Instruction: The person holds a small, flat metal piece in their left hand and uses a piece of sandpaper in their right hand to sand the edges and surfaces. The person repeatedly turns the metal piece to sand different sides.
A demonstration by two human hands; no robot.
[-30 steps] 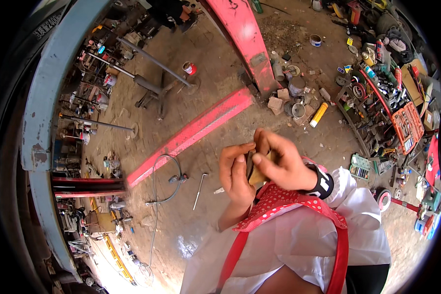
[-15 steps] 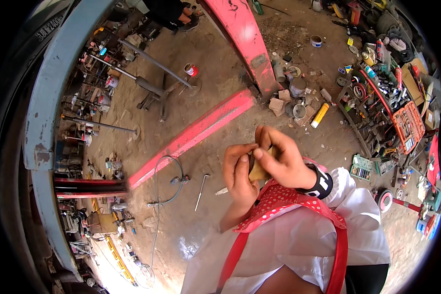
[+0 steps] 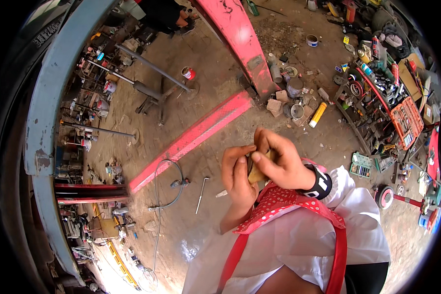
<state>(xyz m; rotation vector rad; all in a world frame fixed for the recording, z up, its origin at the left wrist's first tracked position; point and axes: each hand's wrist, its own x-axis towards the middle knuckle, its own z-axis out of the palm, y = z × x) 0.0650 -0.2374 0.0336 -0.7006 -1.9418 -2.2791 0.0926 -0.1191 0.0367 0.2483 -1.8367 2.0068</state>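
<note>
In front of my chest, both hands are closed together around a small tan-yellow piece (image 3: 255,173) with a dark edge. It looks like a folded scrap of sheet; its exact kind does not show. My left hand (image 3: 237,172) grips its left side between thumb and fingers. From the right, my right hand (image 3: 285,164) pinches its upper part, thumb in front and fingers curled behind. Much of the piece is hidden by the fingers. Just below the hands lies the red polka-dot bib (image 3: 279,198) of my apron.
A red steel beam (image 3: 196,139) crosses the floor to a red post (image 3: 240,36). Left of me lie a looped hose (image 3: 155,220) and a metal wrench (image 3: 201,196). Tool cases (image 3: 407,122), cans and a yellow tube (image 3: 318,114) are at the right. A person (image 3: 183,22) stands far off.
The surroundings shift slightly in view as my head moves. Both hands keep nearly the same grip on the tan-yellow piece.
</note>
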